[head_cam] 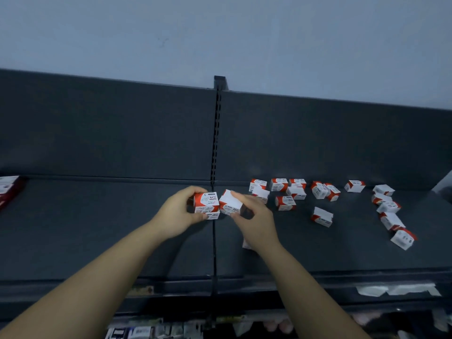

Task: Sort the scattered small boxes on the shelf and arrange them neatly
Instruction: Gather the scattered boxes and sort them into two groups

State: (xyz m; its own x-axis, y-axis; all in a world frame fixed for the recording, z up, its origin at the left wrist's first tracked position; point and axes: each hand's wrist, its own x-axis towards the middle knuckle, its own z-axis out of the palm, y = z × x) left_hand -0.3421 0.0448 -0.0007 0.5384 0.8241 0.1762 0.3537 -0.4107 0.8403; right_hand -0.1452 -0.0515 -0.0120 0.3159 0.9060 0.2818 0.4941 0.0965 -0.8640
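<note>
landmark: the dark slotted upright strip at the back of the dark grey metal shelf is taken as the reference.
left hand: placed just left of the strip; its grip is closed round a stack of two small red-and-white cardboard boxes, with the thumb on the near side and the fingers over the far side.
right hand: placed just right of the strip; its grip is pinched on a single tilted red-and-white box, held just beside the stack with a white face up.
scattered boxes: spread well right of the strip, some tipped, some touching; a partly hidden box is seen under the right wrist.
risk: the stack could be knocked askew if the tilted box is pushed in at an angle; the lower box could slip out if it is not gripped firmly; the hidden box could be swept towards the front edge by the forearm.
writing: "paper clips" and a "3" can be read, upside down, on the top box of the stack; the script brand name cannot be made out, and the print on the other boxes is blurred.
</note>
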